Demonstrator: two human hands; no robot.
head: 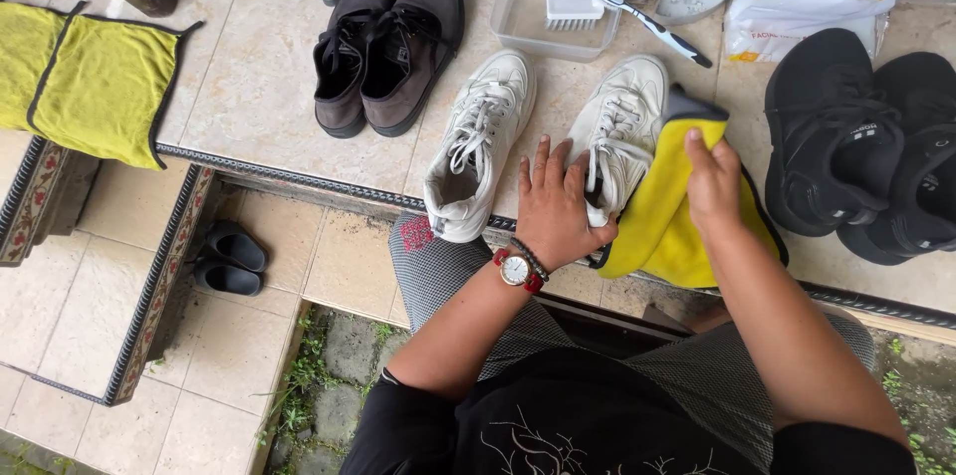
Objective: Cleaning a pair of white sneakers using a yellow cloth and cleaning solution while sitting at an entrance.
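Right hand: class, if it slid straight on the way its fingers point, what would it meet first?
The right hand presses a yellow cloth and points up-frame; past the cloth's edge, probably the brush handle, though depth is unclear.

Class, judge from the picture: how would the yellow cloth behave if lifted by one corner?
The yellow cloth would probably hang limp: it folds and drapes under the right hand. It looks light and thin. It seems unlikely to slip, as its surface looks matte.
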